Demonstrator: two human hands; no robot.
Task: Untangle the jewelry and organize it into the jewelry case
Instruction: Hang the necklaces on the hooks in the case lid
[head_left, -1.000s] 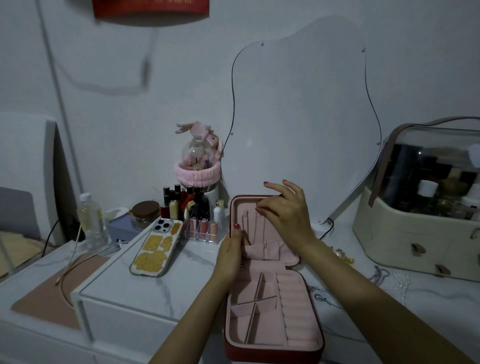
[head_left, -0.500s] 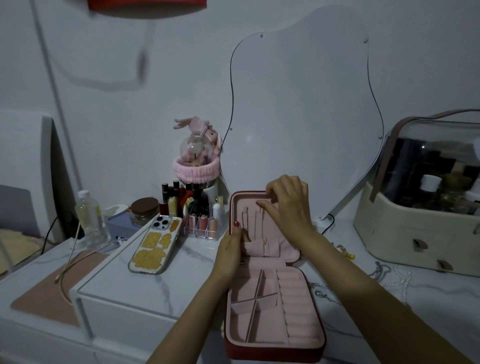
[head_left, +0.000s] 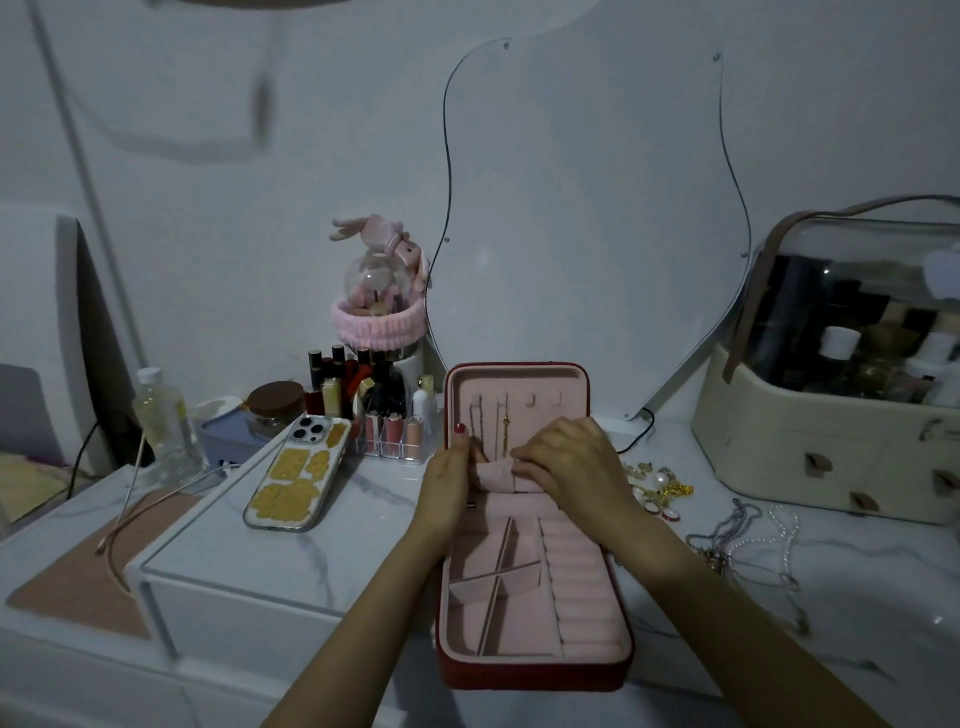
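Observation:
A red jewelry case (head_left: 530, 670) with pink lining lies open on the marble top, its lid (head_left: 519, 384) upright at the back. Two thin necklaces (head_left: 491, 423) hang from hooks inside the lid. My left hand (head_left: 447, 486) grips the left end of the pink fabric pocket (head_left: 501, 477) at the lid's base. My right hand (head_left: 566, 462) pinches the same pocket from the right. Tangled chains and pearl strands (head_left: 743, 540) lie to the right of the case, with gold and pearl earrings (head_left: 660, 486) nearer the hinge.
A phone (head_left: 298, 473) lies face down left of the case. Behind it stand a lipstick organiser (head_left: 379, 410), a jar (head_left: 274, 408) and a clear bottle (head_left: 161, 415). A cream cosmetics box (head_left: 826, 441) fills the right; a curvy mirror (head_left: 587, 223) leans on the wall.
My right hand dropped from the hooks in the lid down to the fabric pocket. A second necklace now hangs in the lid. My left hand stayed at the pocket's left end.

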